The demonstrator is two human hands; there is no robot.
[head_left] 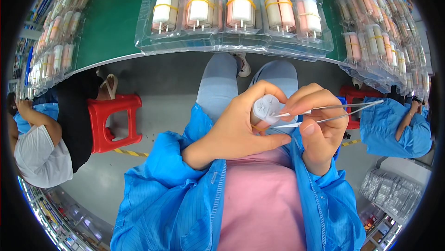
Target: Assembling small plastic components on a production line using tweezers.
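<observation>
My left hand is wrapped round a small bundle of cylinders above my lap. The bundle has a whitish, star-creased end turned up, and a pink cylinder and a yellow band show on its side; the rest is hidden by my fingers. Between thumb and fingers, my right hand grips metal tweezers. The tweezer tips reach the edge of the bundle's upturned end; whether they pinch anything there I cannot tell.
Ahead, a clear plastic tray of similar banded white, pink and grey bundles sits at the edge of the green table. More trayed bundles stand right and left. A red stool and seated people flank me. Packed trays lie behind right.
</observation>
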